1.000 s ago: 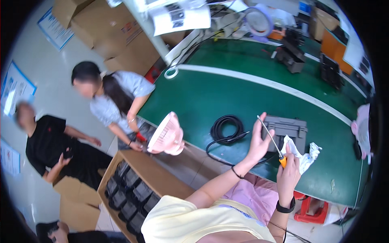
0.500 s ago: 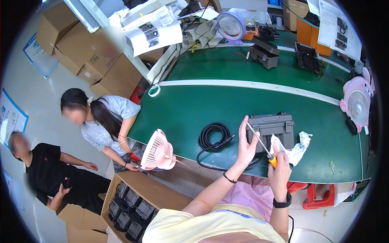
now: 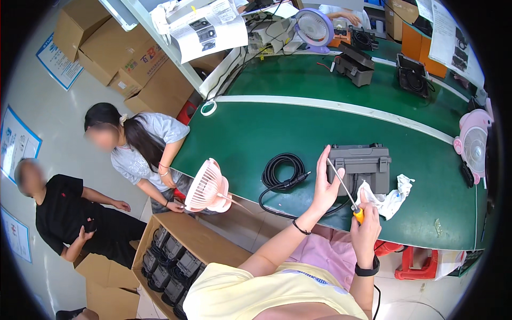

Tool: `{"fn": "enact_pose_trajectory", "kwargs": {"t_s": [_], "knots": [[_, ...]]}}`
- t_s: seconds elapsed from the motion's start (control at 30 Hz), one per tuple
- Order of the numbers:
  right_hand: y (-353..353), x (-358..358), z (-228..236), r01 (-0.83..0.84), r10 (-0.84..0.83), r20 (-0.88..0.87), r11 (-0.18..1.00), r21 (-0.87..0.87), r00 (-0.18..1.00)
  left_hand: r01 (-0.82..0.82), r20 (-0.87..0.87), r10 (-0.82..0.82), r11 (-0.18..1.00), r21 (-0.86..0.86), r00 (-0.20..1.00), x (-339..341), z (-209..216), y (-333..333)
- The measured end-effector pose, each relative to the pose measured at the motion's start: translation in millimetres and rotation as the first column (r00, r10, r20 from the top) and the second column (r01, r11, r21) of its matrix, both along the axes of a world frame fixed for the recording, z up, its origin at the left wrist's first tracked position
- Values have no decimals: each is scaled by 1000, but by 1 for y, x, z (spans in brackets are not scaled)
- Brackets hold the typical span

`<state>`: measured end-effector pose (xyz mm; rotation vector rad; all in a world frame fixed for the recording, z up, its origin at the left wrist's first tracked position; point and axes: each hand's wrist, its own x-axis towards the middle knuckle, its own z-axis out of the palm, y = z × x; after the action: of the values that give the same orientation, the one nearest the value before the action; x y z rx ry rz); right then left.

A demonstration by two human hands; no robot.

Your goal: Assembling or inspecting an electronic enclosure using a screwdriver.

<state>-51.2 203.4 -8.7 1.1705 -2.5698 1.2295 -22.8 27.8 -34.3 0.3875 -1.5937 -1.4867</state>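
On the green table in front of me lies a closed grey plastic case (image 3: 373,162) with latches on its near side. My left hand (image 3: 324,186) is against the case's left side, fingers stretched up and thumb apart. Low over the near table edge, my right hand (image 3: 367,224) grips the yellow handle of a screwdriver (image 3: 359,214). Its metal shaft slants up and left across the case corner, its tip close to my left fingers. A crumpled white cloth (image 3: 393,201) lies beside the case, near my right fingers. Left of the case is a coiled black cable (image 3: 269,178) with a plug.
A pink fan (image 3: 205,189) is at the table's left edge, above a carton (image 3: 213,237) of grey cases. Two people (image 3: 152,141) (image 3: 69,213) are at the left. Far back are an open grey case (image 3: 354,69), a purple fan (image 3: 314,29) and another person's hand (image 3: 349,17).
The whole view has shifted slightly. A person's hand now shows at the far side of the table, and part of someone at the lower left edge. My hands keep nearly the same pose.
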Motion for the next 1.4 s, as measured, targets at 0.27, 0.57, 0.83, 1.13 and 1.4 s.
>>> {"fn": "enact_pose_trajectory", "kwargs": {"t_s": [0.27, 0.57, 0.83, 1.13, 1.4], "knots": [[-25, -12, 10, -2, 2, 5, 997, -74, 1000, -48, 20, 53, 981, -188, 998, 2, 3, 1], [-19, -11, 9, -37, 38, 16, 999, -16, 999, -18, 41, 17, 1000, 10, 999, -8, 3, -8], [-25, -19, 5, -7, 15, 72, 993, -122, 997, -34, 51, 40, 994, -105, 998, -1, 6, 0], [-18, -23, -1, -41, 60, 132, 989, -141, 989, -21, 46, 24, 997, -70, 999, -1, 10, -2], [-15, -22, -12, -17, 51, 167, 980, -197, 985, -29, 47, 36, 988, -151, 998, 2, 6, 1]]}}
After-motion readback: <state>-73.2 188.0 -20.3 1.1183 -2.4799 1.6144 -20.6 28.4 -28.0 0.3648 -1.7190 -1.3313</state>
